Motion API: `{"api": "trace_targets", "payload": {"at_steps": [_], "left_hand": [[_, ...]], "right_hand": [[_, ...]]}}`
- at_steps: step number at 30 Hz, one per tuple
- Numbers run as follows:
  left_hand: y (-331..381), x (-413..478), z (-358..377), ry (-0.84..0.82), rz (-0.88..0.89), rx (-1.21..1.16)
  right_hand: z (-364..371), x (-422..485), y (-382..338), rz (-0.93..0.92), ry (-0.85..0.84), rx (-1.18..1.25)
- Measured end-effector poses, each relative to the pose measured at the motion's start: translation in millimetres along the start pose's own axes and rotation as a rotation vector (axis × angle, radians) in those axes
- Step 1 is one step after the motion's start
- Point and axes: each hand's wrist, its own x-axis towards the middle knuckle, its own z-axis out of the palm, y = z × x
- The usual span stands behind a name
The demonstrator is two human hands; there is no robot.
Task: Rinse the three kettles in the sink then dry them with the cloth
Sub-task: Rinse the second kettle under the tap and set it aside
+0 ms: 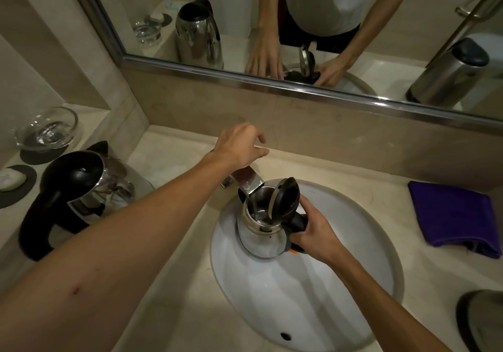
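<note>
A small steel kettle (258, 238) with its black lid (285, 199) flipped up stands in the white sink (313, 297), its mouth right under the tap spout (249, 181). My right hand (313, 229) grips its black handle. My left hand (239, 144) reaches over the back of the tap with fingers loosely bent; what lies under the palm is hidden. A larger steel kettle (81, 188) with a black lid and handle sits on the counter at left. Part of a third kettle (481, 321) shows at the bottom right edge. A folded purple cloth (457, 215) lies right of the sink.
A glass bowl (46, 131) and a bar of soap (11, 180) sit on dark mats on the raised ledge at far left. A framed mirror (272, 83) runs along the wall behind the counter.
</note>
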Motion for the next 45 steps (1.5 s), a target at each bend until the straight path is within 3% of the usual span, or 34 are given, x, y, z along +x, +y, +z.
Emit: {"api": "trace_targets", "payload": {"at_steps": [5,24,33,38,45], "left_hand": [[-6,-3,-4,-0.115,0.001,0.058],[-3,3,1,-0.208,0.016,0.117],[-3,-15,-16,-0.136,0.013,0.07],[-9,-40,-32,-0.048,-0.081,0.006],[-18,-76,-36,-0.05,-0.183,-0.01]], "right_hand": [[1,-1,-2,0.028,-0.001,-0.028],[-3,4,-2,0.018,-0.001,-0.009],[-3,0,-4,0.044,-0.01,-0.014],[-6,-1,-21,0.049,-0.019,-0.046],[-5,-8,-22,0.084,-0.008,-0.033]]}}
